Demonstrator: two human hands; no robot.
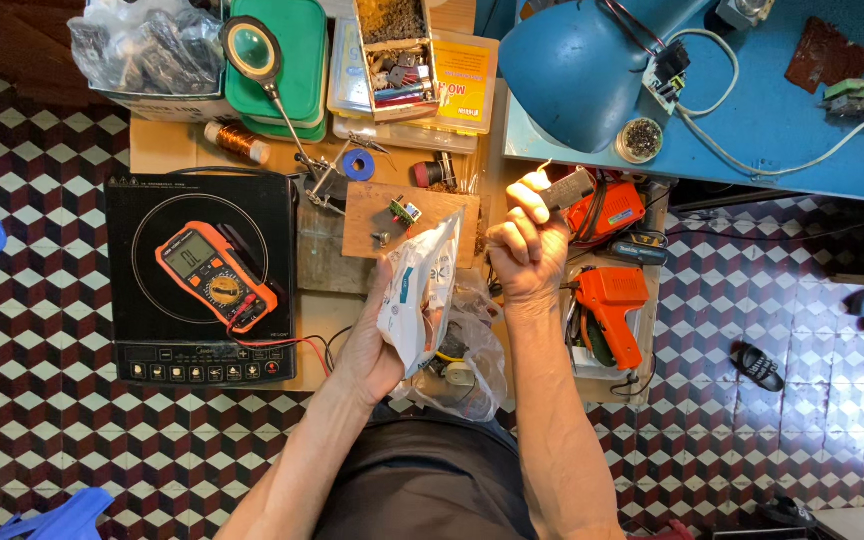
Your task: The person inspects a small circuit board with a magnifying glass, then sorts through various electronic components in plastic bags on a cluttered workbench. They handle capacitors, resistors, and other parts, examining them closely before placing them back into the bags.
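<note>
Left hand [377,345] wrapped around a white plastic pouch [420,290], fingers pressed against its back, thumb side hidden; pouch held upright just above the front edge of the bench [167,148], over a crumpled clear bag [467,365]. Right hand [529,245] closed in a fist around a small grey lighter [564,188], thumb on top, a small flame [544,166] at its tip; held near the bench's right edge, just beside the pouch's upper corner, not touching it. At the left front corner, a black induction cooker [202,280] with an orange multimeter [215,276] lying on its glass. Behind the pouch, a small wooden board [404,222]. On the right side, an orange soldering gun [612,310]. At the back edge, a magnifying glass [253,50] and green lidded boxes [297,70].
</note>
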